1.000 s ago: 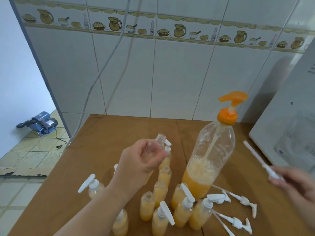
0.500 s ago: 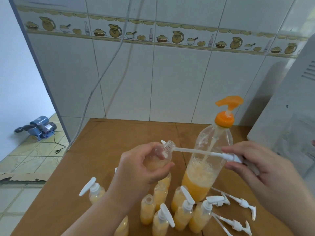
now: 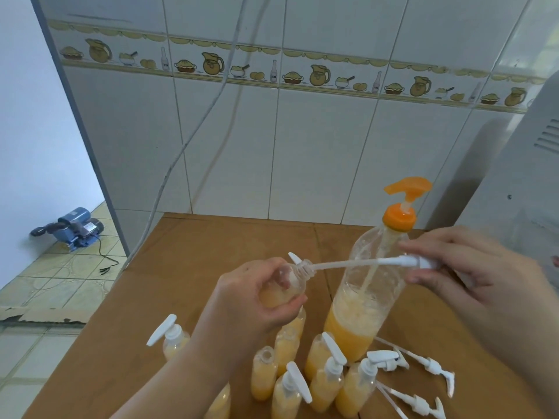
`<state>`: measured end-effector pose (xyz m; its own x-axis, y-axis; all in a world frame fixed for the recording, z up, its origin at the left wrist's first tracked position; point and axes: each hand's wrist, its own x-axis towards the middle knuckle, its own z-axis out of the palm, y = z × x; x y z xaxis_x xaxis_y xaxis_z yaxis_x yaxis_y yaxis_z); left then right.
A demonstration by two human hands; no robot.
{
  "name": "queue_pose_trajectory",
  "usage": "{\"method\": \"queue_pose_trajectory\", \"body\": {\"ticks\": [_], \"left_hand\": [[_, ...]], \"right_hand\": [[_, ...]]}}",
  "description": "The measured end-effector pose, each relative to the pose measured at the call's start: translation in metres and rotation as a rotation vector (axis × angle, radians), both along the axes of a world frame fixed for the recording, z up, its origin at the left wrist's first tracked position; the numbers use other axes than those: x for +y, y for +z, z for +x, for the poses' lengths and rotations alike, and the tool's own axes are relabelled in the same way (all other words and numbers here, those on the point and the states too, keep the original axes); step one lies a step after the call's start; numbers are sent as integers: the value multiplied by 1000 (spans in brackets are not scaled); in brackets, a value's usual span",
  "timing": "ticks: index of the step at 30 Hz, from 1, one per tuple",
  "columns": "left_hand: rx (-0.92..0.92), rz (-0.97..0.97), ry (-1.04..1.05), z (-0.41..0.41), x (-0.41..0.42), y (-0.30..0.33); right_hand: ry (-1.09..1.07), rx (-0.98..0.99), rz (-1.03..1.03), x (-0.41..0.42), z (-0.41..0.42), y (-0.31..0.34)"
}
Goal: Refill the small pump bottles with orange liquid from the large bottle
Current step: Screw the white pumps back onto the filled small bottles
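My left hand grips a small clear bottle with orange liquid in it, tilted with its open neck toward the right. My right hand pinches a white pump head; its long dip tube lies nearly level and its tip sits at the small bottle's neck. The large bottle with an orange pump stands upright behind the tube, about a third full of orange liquid. Several small filled bottles stand in front of it, some capped with white pumps, some open.
Loose white pump heads lie on the brown table at the lower right. A grey appliance stands at the right edge. A tiled wall with a hanging cable is behind; a blue motor sits on the floor at left.
My right hand brought the pump head in from the far right and turned it level. The tube's tip has reached the neck of the bottle in my left hand.
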<state>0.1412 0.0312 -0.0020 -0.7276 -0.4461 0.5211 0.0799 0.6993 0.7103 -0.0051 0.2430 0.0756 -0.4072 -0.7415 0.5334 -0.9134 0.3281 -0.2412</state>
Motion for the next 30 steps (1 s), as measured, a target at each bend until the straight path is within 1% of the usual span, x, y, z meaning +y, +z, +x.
{"method": "queue_pose_trajectory", "body": {"ticks": [3,6,7,8,10,11,12,14,16,17,18,21,25,26,27,28,30], "left_hand": [[-22,-47,-32,-1,3,1],[-50,-27,-82,-5,8,5],[-59,-1,-96,-5,9,6],[-59,32,-109,-5,11,8],[-39,100,-134,-5,14,13],[-29,127,-144,-5,16,16],[-24,146,-151,-4,17,19],[-22,186,-158,-4,19,24],[-14,249,-149,-2,17,26],[-8,276,-144,-1,17,26],[-3,293,-143,0,16,27],[1,307,-146,1,18,29],[8,301,-125,0,19,33],[7,294,-121,0,20,34],[3,290,-119,0,20,34],[-2,288,-120,0,21,34],[-8,295,-123,1,21,35]], "right_hand": [[23,55,35,-12,6,-2],[104,-18,4,-25,18,3],[126,-82,-40,-30,23,4],[136,-192,-106,-37,28,4],[130,-472,-249,-54,37,4],[118,-569,-279,-61,38,2],[110,-621,-266,-68,38,0],[153,-725,-173,-74,36,-1],[255,-962,-210,-75,32,1],[292,-1044,-245,-75,31,2],[307,-1082,-274,-76,30,2],[271,-1110,-301,-81,26,-7],[397,-1276,-357,-84,28,-2],[399,-1267,-362,-85,28,-1],[370,-1213,-348,-87,28,-1],[343,-1143,-317,-87,26,-2],[345,-1096,-244,-85,26,1]]}}
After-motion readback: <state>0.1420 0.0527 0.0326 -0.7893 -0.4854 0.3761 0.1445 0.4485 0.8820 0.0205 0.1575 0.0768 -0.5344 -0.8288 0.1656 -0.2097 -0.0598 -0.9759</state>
